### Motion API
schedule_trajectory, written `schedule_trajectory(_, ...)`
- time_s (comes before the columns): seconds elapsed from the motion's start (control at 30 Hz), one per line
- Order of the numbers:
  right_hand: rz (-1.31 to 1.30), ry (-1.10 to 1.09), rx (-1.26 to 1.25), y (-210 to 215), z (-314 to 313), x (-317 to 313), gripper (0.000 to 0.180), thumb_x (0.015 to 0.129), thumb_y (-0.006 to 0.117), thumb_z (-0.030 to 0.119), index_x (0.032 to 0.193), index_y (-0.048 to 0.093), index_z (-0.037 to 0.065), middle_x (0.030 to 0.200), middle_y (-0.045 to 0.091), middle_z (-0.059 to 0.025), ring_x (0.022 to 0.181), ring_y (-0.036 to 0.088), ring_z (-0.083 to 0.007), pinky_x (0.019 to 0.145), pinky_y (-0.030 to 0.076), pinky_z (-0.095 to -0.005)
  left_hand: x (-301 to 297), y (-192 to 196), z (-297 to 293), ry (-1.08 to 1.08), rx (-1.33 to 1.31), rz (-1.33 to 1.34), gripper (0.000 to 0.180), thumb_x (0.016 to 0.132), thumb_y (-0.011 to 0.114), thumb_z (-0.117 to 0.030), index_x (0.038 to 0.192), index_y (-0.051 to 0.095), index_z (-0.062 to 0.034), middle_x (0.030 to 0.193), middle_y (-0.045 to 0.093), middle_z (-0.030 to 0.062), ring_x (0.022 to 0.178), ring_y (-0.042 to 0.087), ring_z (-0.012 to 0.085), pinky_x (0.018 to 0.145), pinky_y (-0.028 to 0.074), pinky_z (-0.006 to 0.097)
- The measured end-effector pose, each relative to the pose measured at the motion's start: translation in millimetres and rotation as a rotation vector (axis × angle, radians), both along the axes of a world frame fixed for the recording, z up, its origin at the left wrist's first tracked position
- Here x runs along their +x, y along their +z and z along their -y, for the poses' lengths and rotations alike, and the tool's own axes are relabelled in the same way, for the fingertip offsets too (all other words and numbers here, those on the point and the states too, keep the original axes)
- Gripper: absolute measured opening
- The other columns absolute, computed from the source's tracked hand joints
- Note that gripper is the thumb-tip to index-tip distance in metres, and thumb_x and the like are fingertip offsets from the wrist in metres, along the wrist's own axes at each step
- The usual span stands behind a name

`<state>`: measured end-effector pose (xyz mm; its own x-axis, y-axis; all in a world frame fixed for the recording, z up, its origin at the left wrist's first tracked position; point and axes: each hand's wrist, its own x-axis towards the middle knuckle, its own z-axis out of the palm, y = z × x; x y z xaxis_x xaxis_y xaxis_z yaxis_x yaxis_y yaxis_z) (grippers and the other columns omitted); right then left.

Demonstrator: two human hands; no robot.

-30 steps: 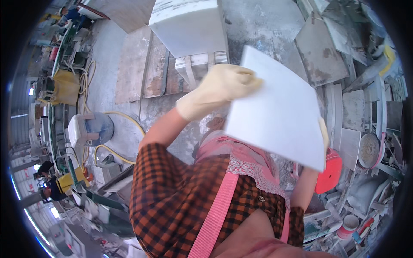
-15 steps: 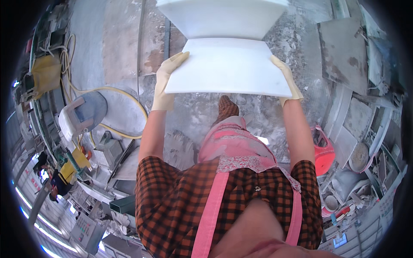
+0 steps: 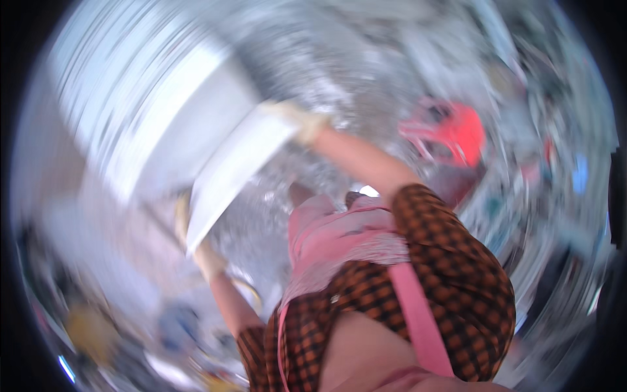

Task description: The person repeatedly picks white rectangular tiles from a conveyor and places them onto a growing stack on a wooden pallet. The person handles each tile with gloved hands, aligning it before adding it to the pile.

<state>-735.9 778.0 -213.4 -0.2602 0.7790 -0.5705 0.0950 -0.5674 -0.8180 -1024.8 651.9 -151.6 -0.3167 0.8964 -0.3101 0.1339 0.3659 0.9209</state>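
Note:
The whole view is smeared by motion. Between my hands is a white slab or panel [image 3: 238,166], tilted so that it looks narrow. My left hand [image 3: 201,251], in a pale yellow glove, is closed on its lower-left end; the fingers are partly hidden and blurred. My right hand [image 3: 302,123], gloved alike, grips the upper-right end. Beyond the slab, at upper left, a large pale white mass [image 3: 147,98] with streaked, layered-looking lines reaches close to the slab's far edge. Whether the two touch, I cannot tell.
A red plastic container [image 3: 460,134] stands on the grey, wet-looking floor [image 3: 255,209] to my right. At lower left are a blurred blue-grey object [image 3: 179,325] and a yellow one [image 3: 91,333]. Blurred clutter lines the right side.
My view has swung round, so the slab, both hands and the white mass now lie to the left. The slab looks narrower and more slanted. Both hands still hold it.

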Motion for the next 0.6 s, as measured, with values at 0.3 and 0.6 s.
schedule_trajectory(0.3, -0.375, -0.266, 0.046, 49, 24, 62, 0.061, 0.104, 0.023, 0.039, 0.131, 0.039, -0.013, 0.117, 0.06, -0.0279, 0.104, 0.063, -0.0347, 0.093, 0.052, -0.0365, -2, -9, -56, -0.018, -0.084, -0.404, 0.049, 0.092, 0.054, -0.032, 0.135, 0.045, -0.0087, 0.125, 0.055, 0.0096, 0.111, 0.056, 0.0214, 0.097, 0.044, 0.037)
schedule_trajectory(0.6, 0.104, -1.184, -0.215, -29, 281, 278, 0.046, 0.097, 0.05, 0.042, 0.123, 0.054, 0.004, 0.098, 0.069, -0.013, 0.083, 0.066, -0.0194, 0.075, 0.053, -0.0328, 14, -35, -82, -0.11, -0.13, -0.546, 0.042, 0.09, 0.056, -0.033, 0.124, 0.051, -0.0085, 0.119, 0.057, 0.008, 0.107, 0.056, 0.021, 0.094, 0.043, 0.037)
